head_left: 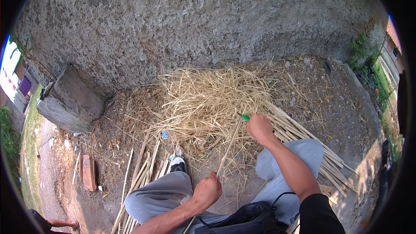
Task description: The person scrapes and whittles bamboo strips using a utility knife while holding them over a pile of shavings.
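Note:
My left hand is closed round a long thin bamboo strip, which slants from low by my lap up to the shavings. Up ahead to the right, my right hand grips a green-handled knife. Its short dark blade points left, close to the far end of the strip; whether they touch I cannot tell. Under and beyond the blade spreads a heap of pale bamboo shavings.
Split bamboo strips lie by my left knee and beside my right knee. A rough grey wall rises behind the heap. To the left are a concrete block and a reddish brick. Someone's arm shows at lower left.

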A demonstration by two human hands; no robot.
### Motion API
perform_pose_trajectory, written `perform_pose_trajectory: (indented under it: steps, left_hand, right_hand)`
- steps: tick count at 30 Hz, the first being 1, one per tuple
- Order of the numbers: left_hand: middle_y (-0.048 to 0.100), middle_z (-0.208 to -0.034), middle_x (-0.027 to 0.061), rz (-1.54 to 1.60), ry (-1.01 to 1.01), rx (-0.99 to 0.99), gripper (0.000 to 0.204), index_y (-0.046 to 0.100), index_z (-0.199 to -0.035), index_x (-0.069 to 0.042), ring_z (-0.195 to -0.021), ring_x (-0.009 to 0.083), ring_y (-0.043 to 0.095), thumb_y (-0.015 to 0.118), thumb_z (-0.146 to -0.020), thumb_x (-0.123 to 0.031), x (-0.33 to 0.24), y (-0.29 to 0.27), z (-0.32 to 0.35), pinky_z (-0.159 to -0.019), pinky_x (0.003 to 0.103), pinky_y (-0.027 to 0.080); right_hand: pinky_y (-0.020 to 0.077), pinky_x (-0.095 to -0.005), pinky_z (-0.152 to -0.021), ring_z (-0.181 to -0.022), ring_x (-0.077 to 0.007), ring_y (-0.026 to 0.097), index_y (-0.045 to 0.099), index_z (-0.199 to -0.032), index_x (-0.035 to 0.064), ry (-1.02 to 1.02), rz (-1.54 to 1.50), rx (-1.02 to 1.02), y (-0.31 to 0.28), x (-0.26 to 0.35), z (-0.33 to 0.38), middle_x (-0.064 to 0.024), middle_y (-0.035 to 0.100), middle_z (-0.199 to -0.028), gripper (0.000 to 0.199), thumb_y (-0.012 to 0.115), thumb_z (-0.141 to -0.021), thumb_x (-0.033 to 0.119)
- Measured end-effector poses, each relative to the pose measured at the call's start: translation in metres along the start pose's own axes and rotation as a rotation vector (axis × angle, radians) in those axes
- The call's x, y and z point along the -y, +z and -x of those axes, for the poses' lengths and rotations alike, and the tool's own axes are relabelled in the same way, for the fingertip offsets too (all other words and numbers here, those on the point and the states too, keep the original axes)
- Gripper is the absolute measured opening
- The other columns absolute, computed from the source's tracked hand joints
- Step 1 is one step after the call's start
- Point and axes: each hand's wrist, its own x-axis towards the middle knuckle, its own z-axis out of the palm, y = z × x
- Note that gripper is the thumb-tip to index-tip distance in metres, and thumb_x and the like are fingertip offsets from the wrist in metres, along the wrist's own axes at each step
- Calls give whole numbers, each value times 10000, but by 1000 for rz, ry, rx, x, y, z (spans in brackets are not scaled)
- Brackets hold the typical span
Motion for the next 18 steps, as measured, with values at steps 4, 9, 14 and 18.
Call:
perform_pose_trajectory:
  steps: [4,9,14,18]
  left_hand:
    - [604,-667,328,20,-5,-57,196,493,-911,68,-651,498,624,523,-908,-126,7,-13,-5,-629,561,505]
    - [595,-657,313,70,-26,-122,154,506,-888,75,-671,491,620,542,-856,-72,-2,-26,-15,-633,555,492]
    - [600,-657,316,48,-1,-131,165,500,-897,67,-662,488,625,534,-880,-93,-5,-23,-15,-628,558,500]
    - [588,-641,314,33,-13,-100,173,499,-910,84,-643,490,614,521,-887,-87,-11,-25,-13,-607,553,490]
  right_hand:
    - [516,-502,-692,-700,-393,661,678,-819,-28,-89,-67,50,-18,26,20,-253,652,-728,200,565,-855,133]
    - [512,-482,-594,-587,-330,649,658,-771,-27,-276,-77,181,-19,52,48,-207,632,-634,178,550,-839,97]
    - [503,-550,-690,-699,-455,650,670,-802,3,-204,-103,193,-17,52,47,-271,642,-704,160,561,-809,120]
    - [478,-429,-455,-485,-277,630,645,-757,-36,-352,14,14,-2,44,45,-176,611,-555,174,518,-847,42]
